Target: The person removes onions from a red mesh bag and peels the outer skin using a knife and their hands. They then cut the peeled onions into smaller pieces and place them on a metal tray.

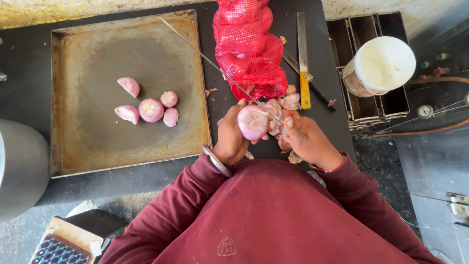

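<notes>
Ctr frame: left hand [229,139] grips a peeled onion [252,122], right hand [305,139] holds the knife [215,63] on it; five pcs done on tray [78,146] at left, red mesh sack [249,49] w/ more left.

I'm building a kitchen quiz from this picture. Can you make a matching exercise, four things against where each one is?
Things:
1. peeled onion
2. onion pieces
3. red mesh sack
4. yellow-handled knife

Places:
A. lying on the dark counter, right of the sack
B. held in the left hand
C. on the worn metal tray
D. lying on the counter between tray and yellow-handled knife

Pairs: 1-B, 2-C, 3-D, 4-A
</notes>
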